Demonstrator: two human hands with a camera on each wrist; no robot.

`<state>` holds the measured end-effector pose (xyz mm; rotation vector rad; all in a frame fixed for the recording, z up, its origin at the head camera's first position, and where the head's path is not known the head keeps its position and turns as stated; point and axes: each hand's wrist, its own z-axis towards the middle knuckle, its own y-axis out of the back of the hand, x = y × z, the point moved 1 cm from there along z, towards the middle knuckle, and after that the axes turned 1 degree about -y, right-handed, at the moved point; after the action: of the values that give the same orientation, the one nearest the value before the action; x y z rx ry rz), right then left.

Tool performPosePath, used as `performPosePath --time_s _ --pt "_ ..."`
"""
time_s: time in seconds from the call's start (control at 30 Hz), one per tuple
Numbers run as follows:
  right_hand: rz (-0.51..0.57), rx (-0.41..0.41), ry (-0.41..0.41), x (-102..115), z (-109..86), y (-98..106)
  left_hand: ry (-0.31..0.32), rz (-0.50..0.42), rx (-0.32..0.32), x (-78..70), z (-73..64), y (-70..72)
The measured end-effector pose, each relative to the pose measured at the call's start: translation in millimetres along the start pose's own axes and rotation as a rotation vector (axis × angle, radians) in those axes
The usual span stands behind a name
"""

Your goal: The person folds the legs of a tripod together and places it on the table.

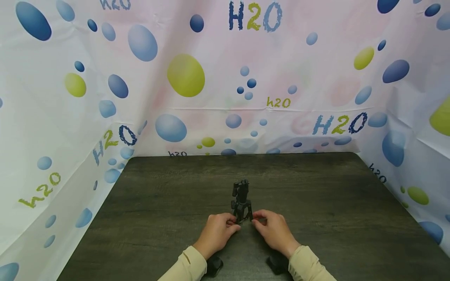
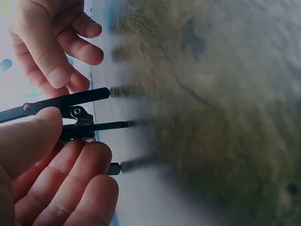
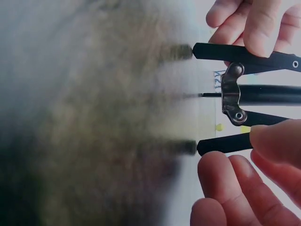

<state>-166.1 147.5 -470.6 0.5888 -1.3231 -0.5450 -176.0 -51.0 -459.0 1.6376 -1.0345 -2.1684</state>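
Observation:
A small black tripod [image 1: 241,194] stands upright on the dark table, its legs partly spread. My left hand [image 1: 217,231] pinches a leg low on the left side, thumb against fingers. On the right side, my right hand [image 1: 275,230] holds another leg between thumb and fingertips. Close up in the right wrist view, the tripod's legs [image 3: 225,142] join a metal brace [image 3: 230,92] around the centre post. The left wrist view shows the leg tips [image 2: 89,97] right at the tabletop. My left fingers partly hide the rearmost leg there.
The dark wood-grain table [image 1: 168,183] spreads around the tripod. A white sheet [image 1: 218,70] with blue and green dots and H2O lettering hangs behind and along both sides. Black wrist devices [image 1: 213,266] sit under the beige sleeves [image 1: 191,265].

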Motion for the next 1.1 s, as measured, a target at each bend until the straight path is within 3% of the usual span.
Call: performPosePath --time_s 0.43,1.1 --pt "-0.044 0.006 0.041 4.2 -0.3 -2.8 -0.005 0.138 -0.096 -0.3 1.8 -0.4" --pt "-0.034 0.005 0.057 4.4 0.3 -4.7 0.006 0.161 -0.104 -1.3 1.8 -1.9"
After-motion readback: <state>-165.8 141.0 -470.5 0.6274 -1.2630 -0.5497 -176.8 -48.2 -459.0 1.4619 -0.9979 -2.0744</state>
